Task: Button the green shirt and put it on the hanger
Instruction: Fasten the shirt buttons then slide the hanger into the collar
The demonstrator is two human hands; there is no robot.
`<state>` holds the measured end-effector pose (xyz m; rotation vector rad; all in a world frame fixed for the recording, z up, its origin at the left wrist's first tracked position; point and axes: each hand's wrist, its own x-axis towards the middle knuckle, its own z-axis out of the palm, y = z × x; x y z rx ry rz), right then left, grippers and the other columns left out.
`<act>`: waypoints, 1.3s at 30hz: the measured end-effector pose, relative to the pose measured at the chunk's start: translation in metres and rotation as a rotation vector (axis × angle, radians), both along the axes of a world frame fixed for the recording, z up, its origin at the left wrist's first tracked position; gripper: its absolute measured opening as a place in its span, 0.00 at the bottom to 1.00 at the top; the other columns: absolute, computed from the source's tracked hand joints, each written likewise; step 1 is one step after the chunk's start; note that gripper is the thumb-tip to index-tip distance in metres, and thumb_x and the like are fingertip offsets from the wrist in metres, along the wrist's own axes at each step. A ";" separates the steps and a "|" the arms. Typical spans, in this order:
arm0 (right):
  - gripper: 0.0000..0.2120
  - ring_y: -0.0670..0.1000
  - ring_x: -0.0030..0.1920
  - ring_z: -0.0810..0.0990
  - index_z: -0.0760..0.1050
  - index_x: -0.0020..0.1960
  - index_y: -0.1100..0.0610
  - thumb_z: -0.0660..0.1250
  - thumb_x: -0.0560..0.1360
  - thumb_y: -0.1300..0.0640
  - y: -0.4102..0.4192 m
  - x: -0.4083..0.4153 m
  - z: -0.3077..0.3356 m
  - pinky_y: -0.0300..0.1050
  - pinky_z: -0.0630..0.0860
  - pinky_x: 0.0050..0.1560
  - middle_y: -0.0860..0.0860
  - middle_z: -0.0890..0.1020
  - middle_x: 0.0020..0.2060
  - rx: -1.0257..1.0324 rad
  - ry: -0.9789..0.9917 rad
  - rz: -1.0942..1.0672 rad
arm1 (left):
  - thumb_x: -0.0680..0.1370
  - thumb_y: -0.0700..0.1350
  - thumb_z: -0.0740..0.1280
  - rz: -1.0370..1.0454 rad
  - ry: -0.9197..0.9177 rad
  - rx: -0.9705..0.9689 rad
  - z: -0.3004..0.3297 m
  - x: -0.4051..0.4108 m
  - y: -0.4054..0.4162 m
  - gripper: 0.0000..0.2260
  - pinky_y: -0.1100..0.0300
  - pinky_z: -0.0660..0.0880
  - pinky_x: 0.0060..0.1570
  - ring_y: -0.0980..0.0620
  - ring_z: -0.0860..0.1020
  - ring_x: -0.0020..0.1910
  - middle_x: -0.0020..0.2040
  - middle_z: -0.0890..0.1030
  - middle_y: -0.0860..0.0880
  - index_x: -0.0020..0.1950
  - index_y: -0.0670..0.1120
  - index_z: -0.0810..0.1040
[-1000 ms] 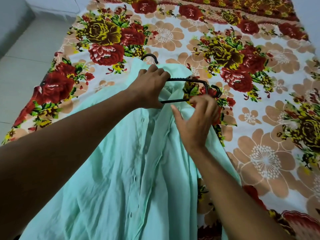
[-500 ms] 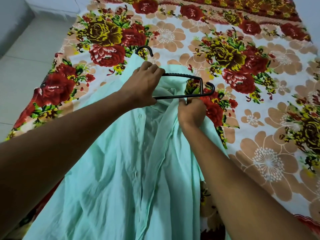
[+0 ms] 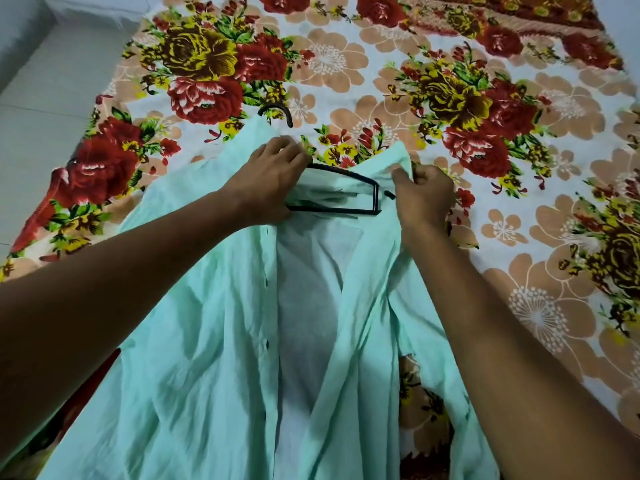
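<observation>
A: Status on the green shirt (image 3: 214, 341)?

B: Lying on the bed (image 3: 519, 237), spread over the floral bedsheet (image 3: 346, 64), collar toward the far edge. Front's wide open, so the inner back panel shows between the plackets. Dark buttons visible down the left placket, none fastened that I can see.

A: Hanger?

B: Black hanger (image 3: 346, 192) is inside the collar area, its hook poking out past the left shoulder. Left hand (image 3: 266, 185) has fingers curled round the hanger's left side. Right hand (image 3: 422, 195) pinches the collar fabric at the right shoulder, apparently pulling it over the hanger's right end.

A: So how far along?

B: I'd say hanging is roughly half done: the left shoulder looks seated, the right not yet. Buttoning isn't started.
</observation>
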<state>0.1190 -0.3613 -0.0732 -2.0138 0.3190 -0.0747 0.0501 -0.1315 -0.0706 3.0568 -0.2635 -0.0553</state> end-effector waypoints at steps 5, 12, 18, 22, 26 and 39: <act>0.06 0.39 0.32 0.73 0.81 0.50 0.56 0.69 0.80 0.53 0.036 0.001 0.017 0.33 0.67 0.33 0.43 0.76 0.34 -0.028 -0.080 0.239 | 0.63 0.48 0.82 0.011 0.015 0.019 -0.005 0.003 -0.005 0.44 0.43 0.63 0.72 0.37 0.62 0.75 0.73 0.70 0.40 0.75 0.41 0.68; 0.22 0.53 0.48 0.86 0.66 0.77 0.59 0.64 0.84 0.59 0.075 -0.015 0.016 0.47 0.85 0.50 0.57 0.82 0.60 0.527 0.315 0.551 | 0.67 0.49 0.61 0.108 -0.047 -0.100 -0.009 0.013 -0.003 0.33 0.41 0.66 0.70 0.31 0.67 0.70 0.67 0.73 0.35 0.69 0.36 0.72; 0.25 0.53 0.58 0.85 0.61 0.80 0.53 0.60 0.84 0.64 0.049 -0.043 -0.010 0.50 0.82 0.62 0.54 0.80 0.64 0.332 0.227 0.647 | 0.74 0.41 0.66 0.333 -0.206 -0.498 -0.027 -0.046 -0.025 0.21 0.47 0.75 0.57 0.36 0.77 0.59 0.60 0.79 0.37 0.66 0.38 0.76; 0.17 0.48 0.50 0.84 0.76 0.68 0.56 0.63 0.80 0.61 0.032 -0.105 -0.030 0.51 0.82 0.55 0.49 0.84 0.50 -0.007 -0.054 0.554 | 0.78 0.42 0.68 0.505 -0.139 -0.722 -0.037 -0.113 -0.067 0.15 0.54 0.76 0.47 0.46 0.81 0.45 0.46 0.83 0.47 0.64 0.44 0.76; 0.10 0.48 0.46 0.82 0.81 0.57 0.59 0.67 0.78 0.65 0.012 -0.203 -0.027 0.38 0.78 0.50 0.51 0.84 0.46 -0.117 -0.220 0.615 | 0.75 0.43 0.68 0.462 -0.045 -0.745 -0.042 -0.182 -0.091 0.21 0.49 0.76 0.49 0.45 0.79 0.48 0.48 0.81 0.46 0.68 0.43 0.72; 0.22 0.55 0.58 0.75 0.77 0.62 0.50 0.72 0.71 0.44 -0.055 -0.398 -0.032 0.54 0.72 0.56 0.49 0.79 0.54 -0.733 0.014 0.882 | 0.76 0.47 0.65 0.468 0.179 -0.692 -0.037 -0.349 -0.112 0.17 0.44 0.77 0.52 0.45 0.79 0.42 0.37 0.82 0.55 0.64 0.47 0.76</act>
